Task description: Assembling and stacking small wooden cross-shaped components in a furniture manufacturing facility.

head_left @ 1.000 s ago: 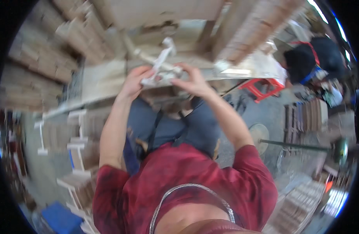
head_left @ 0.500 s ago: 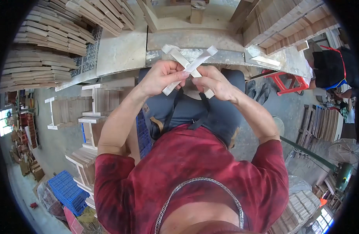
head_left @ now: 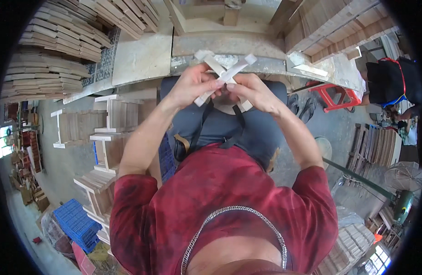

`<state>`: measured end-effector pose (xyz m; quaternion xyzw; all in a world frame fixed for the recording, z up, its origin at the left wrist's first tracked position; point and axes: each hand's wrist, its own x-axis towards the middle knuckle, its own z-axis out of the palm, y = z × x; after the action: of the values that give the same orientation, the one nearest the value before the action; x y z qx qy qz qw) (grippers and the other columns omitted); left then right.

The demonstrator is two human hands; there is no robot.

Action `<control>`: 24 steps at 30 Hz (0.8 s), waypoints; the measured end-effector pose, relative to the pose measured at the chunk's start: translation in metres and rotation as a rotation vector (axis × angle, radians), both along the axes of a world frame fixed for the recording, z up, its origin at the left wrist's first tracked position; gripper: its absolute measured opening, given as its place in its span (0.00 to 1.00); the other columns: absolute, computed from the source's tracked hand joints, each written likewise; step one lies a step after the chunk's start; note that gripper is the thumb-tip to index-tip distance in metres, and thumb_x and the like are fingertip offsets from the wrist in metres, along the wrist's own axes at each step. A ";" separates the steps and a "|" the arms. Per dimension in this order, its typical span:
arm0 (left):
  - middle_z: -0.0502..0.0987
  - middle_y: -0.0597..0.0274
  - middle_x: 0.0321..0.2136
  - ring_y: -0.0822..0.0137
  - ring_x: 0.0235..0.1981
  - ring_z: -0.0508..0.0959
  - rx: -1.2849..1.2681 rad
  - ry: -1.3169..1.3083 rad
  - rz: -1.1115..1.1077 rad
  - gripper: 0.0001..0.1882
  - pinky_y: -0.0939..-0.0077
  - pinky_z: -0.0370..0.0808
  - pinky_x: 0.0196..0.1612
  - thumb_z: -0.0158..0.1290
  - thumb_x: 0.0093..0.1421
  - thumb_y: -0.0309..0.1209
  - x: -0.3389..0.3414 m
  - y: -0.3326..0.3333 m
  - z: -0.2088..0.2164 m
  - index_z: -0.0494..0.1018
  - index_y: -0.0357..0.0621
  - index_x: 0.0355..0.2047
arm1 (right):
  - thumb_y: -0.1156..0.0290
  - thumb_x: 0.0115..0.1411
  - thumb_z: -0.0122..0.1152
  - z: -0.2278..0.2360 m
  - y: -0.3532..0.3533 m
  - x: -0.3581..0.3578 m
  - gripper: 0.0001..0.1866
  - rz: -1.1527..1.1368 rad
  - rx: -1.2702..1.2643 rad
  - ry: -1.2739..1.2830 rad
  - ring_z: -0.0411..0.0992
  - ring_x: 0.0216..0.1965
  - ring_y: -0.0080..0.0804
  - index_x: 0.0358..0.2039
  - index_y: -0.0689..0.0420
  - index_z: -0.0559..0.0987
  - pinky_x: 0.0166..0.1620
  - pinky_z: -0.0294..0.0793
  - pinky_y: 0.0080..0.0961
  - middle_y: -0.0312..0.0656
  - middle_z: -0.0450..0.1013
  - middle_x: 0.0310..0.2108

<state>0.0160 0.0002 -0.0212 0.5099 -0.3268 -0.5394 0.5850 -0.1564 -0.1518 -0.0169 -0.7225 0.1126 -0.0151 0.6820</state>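
A pale X-shaped wooden piece, made of two crossed slats, is held over my lap at the near edge of the bench. My left hand grips its left side, the thumb resting close to where the slats cross. On the other side my right hand pinches it near the crossing with bent fingers. The two upper ends stick out over the bench edge, and the lower ends point toward my lap. Parts of the slats are covered by my fingers.
The workbench runs across in front. Stacked wooden slats stand at far left, and large wooden boards at far right. Below the bench at right is a red plastic stool. Wooden pieces and a blue crate stand left.
The crossed wooden piece has turned and tilted slightly in my hands, its lower left end moving up and right. Both hands still grip it.
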 end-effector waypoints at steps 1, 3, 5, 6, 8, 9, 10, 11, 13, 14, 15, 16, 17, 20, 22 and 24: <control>0.81 0.61 0.27 0.77 0.27 0.79 -0.009 -0.005 0.005 0.21 0.82 0.75 0.32 0.62 0.63 0.33 0.002 0.000 -0.001 0.72 0.33 0.51 | 0.63 0.66 0.57 0.008 -0.002 0.001 0.16 0.005 -0.009 -0.005 0.68 0.26 0.19 0.39 0.66 0.81 0.31 0.68 0.21 0.33 0.74 0.25; 0.81 0.61 0.27 0.77 0.27 0.79 0.025 -0.135 0.026 0.25 0.82 0.75 0.33 0.62 0.63 0.32 0.000 0.008 -0.005 0.68 0.35 0.57 | 0.67 0.64 0.62 0.029 0.005 -0.005 0.14 -0.138 -0.190 0.111 0.70 0.27 0.20 0.43 0.65 0.82 0.32 0.70 0.24 0.36 0.75 0.24; 0.81 0.61 0.27 0.77 0.27 0.79 0.003 -0.163 0.079 0.26 0.81 0.74 0.31 0.62 0.62 0.32 -0.008 0.004 0.000 0.68 0.35 0.57 | 0.70 0.61 0.66 0.025 0.006 -0.008 0.13 -0.205 -0.241 0.016 0.70 0.26 0.20 0.44 0.65 0.83 0.32 0.72 0.26 0.39 0.77 0.25; 0.82 0.60 0.27 0.77 0.26 0.79 0.021 -0.310 0.107 0.26 0.80 0.73 0.29 0.62 0.61 0.33 -0.011 0.003 0.000 0.69 0.35 0.56 | 0.70 0.60 0.68 0.027 0.005 -0.009 0.14 -0.227 -0.276 0.079 0.71 0.26 0.20 0.43 0.65 0.83 0.31 0.71 0.25 0.38 0.77 0.27; 0.82 0.60 0.27 0.77 0.26 0.79 0.034 -0.454 0.135 0.25 0.79 0.73 0.28 0.62 0.61 0.33 -0.018 -0.003 0.007 0.70 0.34 0.55 | 0.70 0.59 0.70 0.023 0.003 -0.009 0.14 -0.252 -0.317 0.144 0.71 0.26 0.21 0.43 0.65 0.83 0.30 0.71 0.24 0.38 0.77 0.30; 0.81 0.60 0.26 0.77 0.25 0.79 0.063 -0.515 0.155 0.25 0.79 0.73 0.27 0.62 0.60 0.33 -0.023 -0.004 0.012 0.71 0.33 0.54 | 0.72 0.57 0.71 0.011 0.002 -0.009 0.14 -0.298 -0.569 -0.032 0.73 0.27 0.26 0.42 0.65 0.84 0.31 0.72 0.25 0.41 0.78 0.30; 0.81 0.60 0.24 0.76 0.24 0.79 0.097 -0.576 0.182 0.24 0.78 0.72 0.26 0.62 0.60 0.33 -0.026 -0.003 0.016 0.71 0.32 0.53 | 0.74 0.54 0.71 0.008 0.004 -0.008 0.14 -0.332 -0.815 -0.213 0.75 0.27 0.30 0.41 0.65 0.84 0.32 0.73 0.27 0.44 0.78 0.31; 0.81 0.60 0.24 0.76 0.24 0.79 0.095 -0.570 0.188 0.24 0.78 0.72 0.26 0.62 0.60 0.33 -0.026 -0.004 0.012 0.71 0.32 0.53 | 0.74 0.54 0.71 0.007 0.005 -0.009 0.14 -0.325 -0.818 -0.212 0.75 0.27 0.30 0.41 0.65 0.84 0.32 0.73 0.27 0.44 0.78 0.31; 0.80 0.62 0.21 0.75 0.21 0.79 0.049 -0.541 0.231 0.21 0.78 0.71 0.25 0.60 0.60 0.31 -0.025 -0.009 0.002 0.72 0.33 0.51 | 0.76 0.51 0.72 0.008 0.009 -0.007 0.13 -0.428 -0.847 -0.325 0.77 0.32 0.39 0.39 0.62 0.84 0.35 0.75 0.30 0.47 0.79 0.32; 0.80 0.62 0.21 0.75 0.21 0.79 0.045 -0.536 0.234 0.21 0.78 0.71 0.25 0.60 0.60 0.31 -0.026 -0.009 0.002 0.72 0.33 0.51 | 0.76 0.51 0.72 0.007 0.009 -0.007 0.13 -0.424 -0.852 -0.324 0.77 0.32 0.39 0.39 0.62 0.84 0.35 0.75 0.30 0.47 0.79 0.32; 0.80 0.61 0.20 0.75 0.21 0.78 0.077 -0.527 0.247 0.20 0.78 0.71 0.25 0.60 0.60 0.30 -0.027 -0.009 0.002 0.72 0.33 0.51 | 0.77 0.50 0.71 0.004 0.008 -0.006 0.14 -0.459 -0.885 -0.413 0.75 0.33 0.40 0.40 0.61 0.84 0.37 0.75 0.32 0.45 0.78 0.32; 0.79 0.61 0.20 0.74 0.20 0.78 0.109 -0.517 0.256 0.19 0.78 0.70 0.25 0.59 0.60 0.29 -0.029 -0.010 0.006 0.73 0.34 0.50 | 0.79 0.50 0.70 0.005 0.009 -0.006 0.15 -0.494 -0.917 -0.501 0.74 0.35 0.42 0.41 0.59 0.84 0.38 0.75 0.35 0.43 0.77 0.32; 0.79 0.61 0.20 0.74 0.20 0.78 0.107 -0.513 0.258 0.19 0.78 0.70 0.25 0.59 0.60 0.29 -0.030 -0.011 0.011 0.73 0.34 0.50 | 0.79 0.50 0.70 0.008 0.011 -0.006 0.15 -0.491 -0.920 -0.499 0.74 0.35 0.42 0.41 0.59 0.84 0.38 0.75 0.35 0.43 0.77 0.32; 0.81 0.59 0.24 0.76 0.22 0.78 0.168 -0.455 0.177 0.17 0.79 0.71 0.26 0.58 0.60 0.28 -0.029 -0.010 0.016 0.73 0.33 0.48 | 0.80 0.49 0.67 0.014 0.016 -0.006 0.21 -0.475 -1.054 -0.451 0.73 0.36 0.41 0.47 0.57 0.82 0.37 0.74 0.35 0.42 0.74 0.35; 0.82 0.59 0.27 0.78 0.24 0.78 -0.032 -0.326 0.213 0.15 0.80 0.71 0.26 0.57 0.61 0.26 -0.029 -0.015 0.000 0.72 0.32 0.47 | 0.81 0.47 0.65 0.004 0.013 -0.002 0.27 -0.374 -1.158 -0.410 0.72 0.35 0.41 0.51 0.56 0.80 0.39 0.74 0.37 0.41 0.71 0.35; 0.82 0.59 0.27 0.78 0.25 0.77 -0.013 -0.261 0.228 0.15 0.80 0.71 0.27 0.57 0.61 0.26 -0.028 -0.015 -0.007 0.73 0.32 0.47 | 0.82 0.47 0.64 0.002 0.015 -0.003 0.28 -0.321 -1.220 -0.422 0.72 0.36 0.42 0.52 0.56 0.80 0.40 0.73 0.37 0.41 0.72 0.35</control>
<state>-0.0116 -0.0150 -0.0278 0.6057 -0.3434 -0.3968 0.5981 -0.1590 -0.1364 -0.0151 -0.9347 0.0541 -0.3189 0.1474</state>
